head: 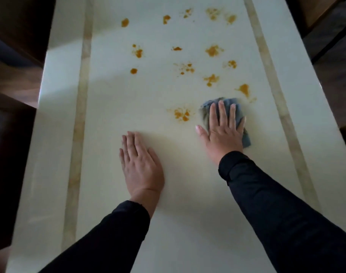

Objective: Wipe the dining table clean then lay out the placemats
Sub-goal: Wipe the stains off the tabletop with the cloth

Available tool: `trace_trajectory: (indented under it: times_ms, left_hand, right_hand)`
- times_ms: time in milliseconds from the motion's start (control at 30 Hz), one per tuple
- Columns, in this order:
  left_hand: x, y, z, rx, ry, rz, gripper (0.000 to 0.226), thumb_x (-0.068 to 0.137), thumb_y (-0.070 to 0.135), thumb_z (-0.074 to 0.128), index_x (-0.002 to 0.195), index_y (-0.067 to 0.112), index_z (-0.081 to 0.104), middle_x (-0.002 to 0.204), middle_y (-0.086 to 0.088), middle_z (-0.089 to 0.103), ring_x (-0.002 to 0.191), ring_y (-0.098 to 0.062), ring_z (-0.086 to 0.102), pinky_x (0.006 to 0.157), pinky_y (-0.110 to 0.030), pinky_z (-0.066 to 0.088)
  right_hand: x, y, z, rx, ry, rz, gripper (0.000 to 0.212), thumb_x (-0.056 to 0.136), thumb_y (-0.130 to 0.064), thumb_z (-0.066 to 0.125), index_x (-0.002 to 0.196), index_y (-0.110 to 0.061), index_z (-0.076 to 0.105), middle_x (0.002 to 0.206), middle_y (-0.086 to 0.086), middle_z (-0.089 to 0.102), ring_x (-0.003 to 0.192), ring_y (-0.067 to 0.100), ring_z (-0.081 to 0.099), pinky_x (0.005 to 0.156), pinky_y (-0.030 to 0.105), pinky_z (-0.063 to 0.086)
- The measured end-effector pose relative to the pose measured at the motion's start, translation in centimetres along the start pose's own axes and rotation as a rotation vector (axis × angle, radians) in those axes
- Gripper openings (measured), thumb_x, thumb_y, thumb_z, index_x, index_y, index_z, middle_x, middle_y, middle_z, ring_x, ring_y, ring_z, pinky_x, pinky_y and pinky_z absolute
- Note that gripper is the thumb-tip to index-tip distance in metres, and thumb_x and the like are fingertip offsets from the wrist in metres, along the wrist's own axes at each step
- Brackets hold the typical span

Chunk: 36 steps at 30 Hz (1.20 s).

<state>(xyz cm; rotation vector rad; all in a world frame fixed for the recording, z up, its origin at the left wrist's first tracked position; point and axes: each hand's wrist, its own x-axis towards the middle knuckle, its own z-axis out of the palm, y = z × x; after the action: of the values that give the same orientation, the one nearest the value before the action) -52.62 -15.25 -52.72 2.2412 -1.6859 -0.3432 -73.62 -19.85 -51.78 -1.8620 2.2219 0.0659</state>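
Wiping step in hand: blue cloth (233, 107) is pressed flat under right hand (223, 131), fingers straight, just right of nearest orange stain (182, 114) on dining table (57, 95); left hand (141, 164) laid flat nearer; next pass prob. needed across stain; no placemats seen.

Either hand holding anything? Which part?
Nothing gripped. The right hand presses flat on the middle of the blue cloth, fingers straight. The left hand lies flat on the bare table.
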Motion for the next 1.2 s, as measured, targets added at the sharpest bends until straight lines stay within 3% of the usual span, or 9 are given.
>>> trace_trajectory:
  times_ms: [200,333,433,533,700,800,867,1067,1200]
  left_hand:
    - [0.0,0.0,0.0,0.009,-0.014,0.004,0.056,0.103,0.025,0.036,0.156,0.008,0.024,0.165,-0.009,0.019,0.154,-0.021,0.008,0.124,-0.04,0.007]
    - [0.2,0.1,0.1,0.013,-0.021,-0.004,0.056,0.103,0.026,0.036,0.155,0.008,0.025,0.165,-0.009,0.02,0.154,-0.021,0.008,0.124,-0.04,0.008]
    - [0.1,0.1,-0.1,0.014,-0.023,-0.016,0.056,0.103,0.027,0.033,0.156,0.009,0.024,0.165,-0.007,0.019,0.154,-0.019,0.007,0.125,-0.039,0.007]
    - [0.0,0.2,-0.2,0.019,-0.039,-0.017,0.058,0.105,0.028,0.03,0.158,0.011,0.017,0.167,-0.005,0.012,0.154,-0.015,0.0,0.125,-0.037,0.001]
    - [0.0,0.1,-0.1,0.015,-0.057,-0.009,0.06,0.104,0.028,0.03,0.159,0.012,0.011,0.167,-0.003,0.005,0.153,-0.013,-0.006,0.124,-0.036,-0.003]
    - [0.1,0.1,-0.1,0.01,-0.047,-0.02,0.059,0.103,0.027,0.03,0.158,0.011,0.017,0.167,-0.004,0.011,0.154,-0.015,-0.001,0.124,-0.036,0.0]
    - [0.1,0.2,-0.2,0.004,-0.043,-0.023,0.06,0.101,0.028,0.029,0.158,0.01,0.018,0.166,-0.004,0.013,0.154,-0.016,0.001,0.124,-0.036,0.0]
    - [0.1,0.1,-0.3,0.022,-0.053,-0.015,0.059,0.104,0.027,0.031,0.158,0.009,0.015,0.167,-0.004,0.009,0.154,-0.016,-0.001,0.124,-0.035,-0.002]
    - [0.1,0.1,-0.3,0.004,-0.073,-0.016,0.059,0.105,0.029,0.028,0.159,0.011,0.012,0.167,-0.003,0.005,0.153,-0.014,-0.006,0.124,-0.035,-0.003]
  right_hand:
    - [-6.9,-3.3,2.0,-0.049,0.003,-0.349,0.077,0.098,-0.062,0.022,0.159,-0.017,0.011,0.167,0.006,0.001,0.152,0.035,-0.007,0.117,0.065,0.005]
    - [-4.1,-3.5,1.5,-0.115,-0.03,-0.562,0.074,0.098,-0.063,0.023,0.159,-0.024,0.008,0.167,-0.001,0.004,0.153,0.031,-0.004,0.117,0.064,0.01]
    - [1.0,-5.0,0.5,-0.111,-0.012,-0.495,0.07,0.099,-0.062,0.018,0.159,-0.027,0.01,0.167,-0.004,0.007,0.153,0.028,-0.001,0.115,0.065,0.011]
    - [2.6,-7.2,0.6,-0.079,0.003,-0.342,0.072,0.098,-0.063,0.01,0.159,-0.025,0.004,0.167,-0.002,-0.001,0.152,0.03,-0.008,0.117,0.065,0.002]
    - [0.2,-8.3,1.3,-0.128,-0.031,-0.666,0.07,0.098,-0.063,0.013,0.158,-0.03,0.002,0.167,-0.005,-0.001,0.153,0.03,-0.007,0.117,0.065,0.005]
    - [3.0,-8.0,0.6,-0.154,-0.039,-0.716,0.068,0.097,-0.063,0.011,0.158,-0.034,0.0,0.166,-0.009,-0.004,0.152,0.024,-0.011,0.118,0.062,-0.001]
    - [5.3,-7.8,0.2,-0.146,-0.032,-0.639,0.066,0.098,-0.061,0.007,0.157,-0.035,-0.006,0.166,-0.011,-0.01,0.152,0.022,-0.015,0.118,0.061,-0.003]
    - [6.7,-9.4,0.2,-0.031,0.028,-0.314,0.065,0.101,-0.056,0.019,0.158,-0.029,0.001,0.167,-0.006,-0.004,0.152,0.028,-0.009,0.118,0.063,-0.001]
    - [0.6,-7.6,1.2,-0.128,0.02,-0.624,0.065,0.101,-0.055,0.022,0.159,-0.029,0.004,0.167,-0.004,0.0,0.153,0.029,-0.006,0.119,0.062,0.004]
